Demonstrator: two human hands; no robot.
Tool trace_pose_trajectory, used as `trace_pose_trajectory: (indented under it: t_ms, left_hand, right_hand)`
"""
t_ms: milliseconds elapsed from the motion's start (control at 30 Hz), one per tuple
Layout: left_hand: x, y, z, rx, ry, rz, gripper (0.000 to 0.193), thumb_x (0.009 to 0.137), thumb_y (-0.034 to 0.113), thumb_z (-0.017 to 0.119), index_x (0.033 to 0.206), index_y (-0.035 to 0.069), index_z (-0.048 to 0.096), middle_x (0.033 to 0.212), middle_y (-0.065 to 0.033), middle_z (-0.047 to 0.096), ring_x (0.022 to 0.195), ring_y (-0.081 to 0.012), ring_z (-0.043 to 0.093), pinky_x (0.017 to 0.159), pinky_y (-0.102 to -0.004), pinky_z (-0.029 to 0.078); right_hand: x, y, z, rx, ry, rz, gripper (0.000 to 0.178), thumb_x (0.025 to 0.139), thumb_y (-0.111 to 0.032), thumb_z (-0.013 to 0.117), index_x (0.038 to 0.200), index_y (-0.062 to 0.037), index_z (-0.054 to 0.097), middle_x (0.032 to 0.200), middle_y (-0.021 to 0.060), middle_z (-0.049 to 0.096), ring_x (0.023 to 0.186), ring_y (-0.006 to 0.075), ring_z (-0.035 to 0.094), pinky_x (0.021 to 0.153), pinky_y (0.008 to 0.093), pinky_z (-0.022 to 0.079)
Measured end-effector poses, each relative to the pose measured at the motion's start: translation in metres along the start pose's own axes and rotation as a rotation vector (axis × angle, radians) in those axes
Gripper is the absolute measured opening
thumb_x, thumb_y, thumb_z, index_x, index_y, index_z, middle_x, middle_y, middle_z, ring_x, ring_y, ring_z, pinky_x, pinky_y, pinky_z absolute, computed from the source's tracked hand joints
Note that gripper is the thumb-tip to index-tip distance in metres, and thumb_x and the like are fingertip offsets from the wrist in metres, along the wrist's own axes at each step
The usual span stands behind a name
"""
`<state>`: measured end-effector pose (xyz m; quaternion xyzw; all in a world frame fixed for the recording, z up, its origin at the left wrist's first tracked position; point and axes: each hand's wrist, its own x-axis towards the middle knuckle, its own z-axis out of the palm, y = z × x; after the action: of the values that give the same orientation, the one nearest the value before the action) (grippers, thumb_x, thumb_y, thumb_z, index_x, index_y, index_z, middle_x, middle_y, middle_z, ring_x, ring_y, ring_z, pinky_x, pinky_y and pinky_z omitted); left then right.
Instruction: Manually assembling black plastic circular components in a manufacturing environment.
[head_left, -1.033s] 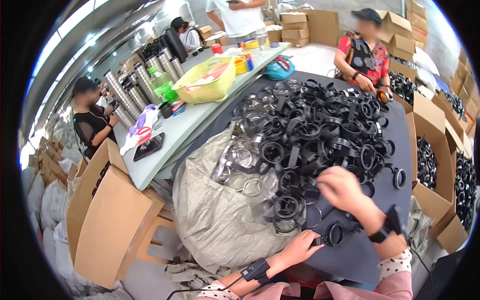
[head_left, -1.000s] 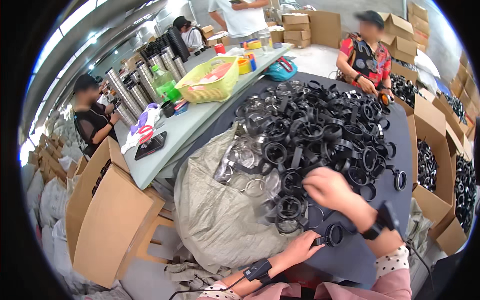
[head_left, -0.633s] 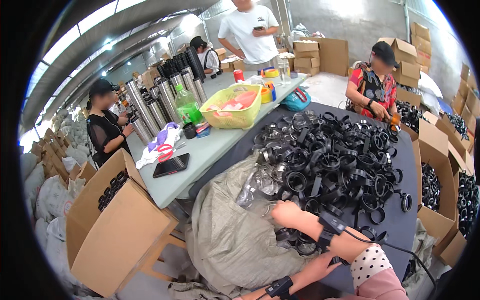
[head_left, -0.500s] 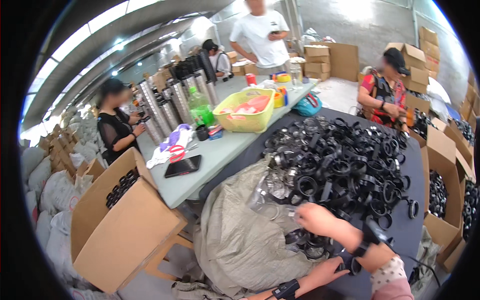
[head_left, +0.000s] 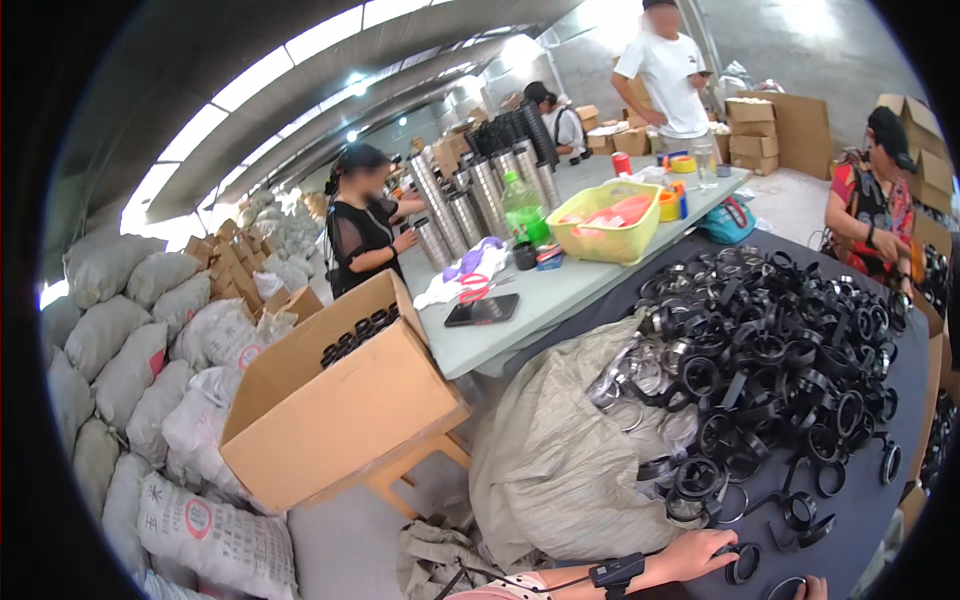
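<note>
Left hand (head_left: 697, 553) low at table edge, fingers curled loosely onto black ring (head_left: 743, 563), pinning it flat on dark cloth (head_left: 865, 520). Right hand (head_left: 812, 588) barely in view; grip unclear. Ring pile (head_left: 770, 350) heaped within reach; grey sack (head_left: 560, 450) alongside, mouth spilling rings.

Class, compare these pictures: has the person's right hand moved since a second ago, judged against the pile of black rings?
Yes. The right hand has drawn back toward the person: earlier it reached over the pile of black rings; now only a sliver shows at the lower edge, short of the pile.

Rings (head_left: 770, 350) heaped on table (head_left: 870, 510), box (head_left: 340, 420) apparently left.
</note>
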<state>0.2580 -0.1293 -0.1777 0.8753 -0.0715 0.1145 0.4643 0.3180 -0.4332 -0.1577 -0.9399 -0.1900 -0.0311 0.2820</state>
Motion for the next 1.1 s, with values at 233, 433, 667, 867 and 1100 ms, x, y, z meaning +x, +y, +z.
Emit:
trace_pose_trajectory:
  t_ms: [233, 433, 667, 867, 1100]
  left_hand:
    - [-0.009, -0.009, 0.0, 0.073, -0.013, 0.037, 0.022, 0.095, 0.024, 0.056, 0.098, 0.003, 0.057, 0.088, -0.015, 0.064, 0.084, -0.0349, 0.063, 0.071, -0.0415, 0.049]
    - [-0.007, 0.008, 0.002, -0.008, 0.012, 0.032, 0.022, 0.093, 0.022, 0.055, 0.106, 0.005, 0.06, 0.092, -0.014, 0.065, 0.083, -0.033, 0.065, 0.072, -0.0401, 0.051]
    - [0.005, 0.012, -0.003, -0.029, -0.01, -0.048, 0.025, 0.089, 0.011, 0.052, 0.108, 0.002, 0.065, 0.105, -0.0171, 0.068, 0.095, -0.0315, 0.066, 0.083, -0.0382, 0.053]
    - [0.006, -0.002, -0.006, 0.066, 0.037, -0.008, 0.019, 0.09, 0.014, 0.051, 0.087, 0.001, 0.065, 0.075, -0.0173, 0.064, 0.07, -0.0351, 0.065, 0.062, -0.0403, 0.05]
    - [0.006, 0.003, 0.001, 0.101, 0.032, -0.002, 0.016, 0.089, 0.015, 0.052, 0.086, 0.004, 0.064, 0.074, -0.017, 0.064, 0.069, -0.0362, 0.064, 0.061, -0.0422, 0.05]
  right_hand:
    - [-0.014, -0.049, -0.005, -0.033, -0.174, -0.336, 0.057, 0.087, -0.026, 0.06, 0.139, -0.0065, 0.047, 0.144, 0.022, 0.041, 0.132, 0.0443, 0.035, 0.108, 0.0549, 0.027]
    - [-0.018, -0.026, -0.004, -0.14, -0.242, -0.362, 0.054, 0.085, -0.022, 0.06, 0.135, -0.0047, 0.05, 0.143, 0.0209, 0.043, 0.129, 0.0447, 0.037, 0.107, 0.0544, 0.028]
    - [0.047, -0.095, -0.031, -0.217, 0.323, -0.514, 0.07, 0.063, -0.024, 0.08, 0.123, -0.0009, 0.055, 0.13, 0.0157, 0.054, 0.112, 0.0376, 0.049, 0.094, 0.0492, 0.037]
    - [0.07, -0.126, -0.032, -0.268, 0.525, -0.701, 0.066, 0.062, -0.026, 0.079, 0.121, -0.0043, 0.057, 0.122, 0.0107, 0.06, 0.098, 0.0252, 0.054, 0.083, 0.0383, 0.036]
    - [0.046, -0.107, -0.003, -0.048, 0.269, -0.529, 0.072, 0.063, -0.028, 0.081, 0.126, -0.0033, 0.055, 0.123, 0.0103, 0.055, 0.105, 0.0289, 0.051, 0.086, 0.0412, 0.037]
